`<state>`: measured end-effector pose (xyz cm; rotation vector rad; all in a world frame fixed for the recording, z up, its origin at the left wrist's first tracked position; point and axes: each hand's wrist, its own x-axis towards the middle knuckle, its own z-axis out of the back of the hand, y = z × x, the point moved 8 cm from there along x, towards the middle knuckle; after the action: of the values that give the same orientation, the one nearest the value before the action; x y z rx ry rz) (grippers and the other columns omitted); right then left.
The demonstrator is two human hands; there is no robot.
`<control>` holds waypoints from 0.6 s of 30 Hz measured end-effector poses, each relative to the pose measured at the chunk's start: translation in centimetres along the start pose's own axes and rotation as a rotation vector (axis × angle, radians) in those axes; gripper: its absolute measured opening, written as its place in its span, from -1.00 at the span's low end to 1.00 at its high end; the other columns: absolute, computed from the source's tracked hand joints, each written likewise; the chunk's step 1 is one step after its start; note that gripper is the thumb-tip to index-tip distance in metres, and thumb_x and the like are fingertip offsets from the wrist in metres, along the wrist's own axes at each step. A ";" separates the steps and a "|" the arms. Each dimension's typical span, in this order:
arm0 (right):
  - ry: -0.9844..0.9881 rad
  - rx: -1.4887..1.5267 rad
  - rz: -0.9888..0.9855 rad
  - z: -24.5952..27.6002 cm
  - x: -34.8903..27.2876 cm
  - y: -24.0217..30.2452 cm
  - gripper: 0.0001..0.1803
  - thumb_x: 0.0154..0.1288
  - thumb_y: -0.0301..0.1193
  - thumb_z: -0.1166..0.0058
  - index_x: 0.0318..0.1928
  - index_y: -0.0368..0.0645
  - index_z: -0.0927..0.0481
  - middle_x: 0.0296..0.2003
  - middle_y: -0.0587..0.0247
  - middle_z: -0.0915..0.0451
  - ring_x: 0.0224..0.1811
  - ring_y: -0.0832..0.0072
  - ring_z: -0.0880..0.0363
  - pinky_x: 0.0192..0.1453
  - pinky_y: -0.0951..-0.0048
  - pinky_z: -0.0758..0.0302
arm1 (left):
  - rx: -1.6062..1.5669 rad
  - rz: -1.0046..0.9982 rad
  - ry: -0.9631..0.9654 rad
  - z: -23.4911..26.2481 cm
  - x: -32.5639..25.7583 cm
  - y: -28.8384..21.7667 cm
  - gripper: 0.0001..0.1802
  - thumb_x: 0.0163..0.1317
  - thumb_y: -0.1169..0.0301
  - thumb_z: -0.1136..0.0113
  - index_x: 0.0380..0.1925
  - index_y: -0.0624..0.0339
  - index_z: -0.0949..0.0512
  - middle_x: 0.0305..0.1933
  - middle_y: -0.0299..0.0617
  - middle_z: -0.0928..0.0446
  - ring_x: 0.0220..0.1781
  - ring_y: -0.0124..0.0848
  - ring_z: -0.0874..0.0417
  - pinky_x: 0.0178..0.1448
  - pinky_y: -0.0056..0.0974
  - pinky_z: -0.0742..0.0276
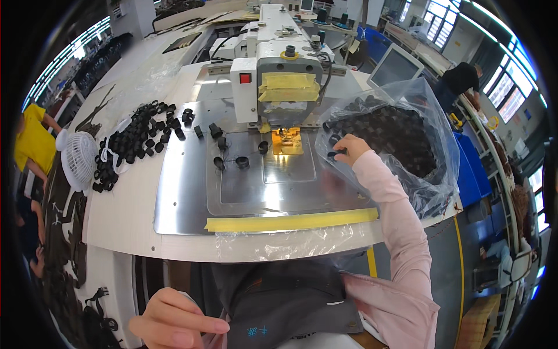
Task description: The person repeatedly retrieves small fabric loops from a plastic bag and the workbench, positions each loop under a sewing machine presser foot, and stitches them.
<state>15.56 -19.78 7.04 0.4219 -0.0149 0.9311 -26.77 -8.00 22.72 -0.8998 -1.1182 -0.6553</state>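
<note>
My right hand [352,149] reaches over the right side of the metal plate [186,198], by the mouth of a clear plastic bag [444,145]. Its fingers pinch a small black webbing loop [336,153]. Dark pieces [395,136] fill much of the bag. In front of my apron, at the lower left, my left hand [177,320] hangs with loosely bent fingers apart and nothing visible in them. A sewing machine [289,64] stands behind the plate, its needle area [287,141] lit yellow. Several black loops [242,162] lie left of the needle.
A pile of black loops [136,136] spreads over the table's left side, near a white fan [80,160]. Yellow tape [290,220] runs along the plate's front edge. A screen [396,65] stands at the back right. Other people [35,136] are at both sides.
</note>
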 end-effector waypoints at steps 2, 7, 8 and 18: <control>-0.051 -0.113 0.020 -2.1 0.5 1.0 -0.72 -0.22 -0.45 -0.26 -0.37 -0.13 -0.53 -0.40 0.19 -0.44 -0.32 0.26 -0.48 -0.25 0.36 -0.42 | 0.015 0.038 0.047 1.1 -0.1 0.5 -0.76 -0.01 0.38 -0.23 -0.30 -0.04 -0.45 -0.09 -0.24 -0.19 -0.48 -0.49 -0.58 -0.42 -0.45 -0.16; -0.166 -0.109 0.099 -2.7 -1.6 -1.6 -0.65 -0.45 -0.54 -0.29 -0.51 -0.15 -0.45 -0.44 0.20 -0.40 -0.38 0.24 -0.44 -0.33 0.36 -0.41 | -0.068 0.025 0.130 1.1 -0.9 1.4 -0.91 -0.10 0.52 -0.18 -0.51 0.25 -0.58 -0.14 0.04 -0.40 -0.50 -0.32 -0.55 -0.46 -0.37 -0.32; -0.168 -0.107 0.157 -3.7 -1.7 -3.7 -0.69 -0.41 -0.55 -0.26 -0.51 -0.16 -0.47 -0.43 0.17 -0.41 -0.37 0.23 -0.45 -0.32 0.37 -0.41 | -0.076 0.018 0.088 1.1 -1.2 1.4 -0.84 -0.08 0.56 -0.14 -0.42 0.33 -0.57 -0.09 0.08 -0.39 -0.45 -0.32 -0.52 -0.40 -0.35 -0.33; -0.320 0.064 0.129 -4.0 -1.0 -0.2 -0.89 0.04 -0.59 -0.01 -0.39 -0.32 -0.39 -0.28 0.07 -0.39 -0.47 0.36 -0.39 -0.40 0.51 -0.34 | -0.133 0.261 0.022 -1.9 -4.1 6.0 -0.93 0.05 0.50 -0.04 -0.44 0.22 -0.49 -0.24 -0.13 -0.39 -0.41 -0.33 -0.42 -0.30 -0.31 -0.35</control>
<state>14.51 -19.23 3.12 0.6323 -0.3076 0.9842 -22.28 -6.62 16.91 -1.1282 -0.9257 -0.5270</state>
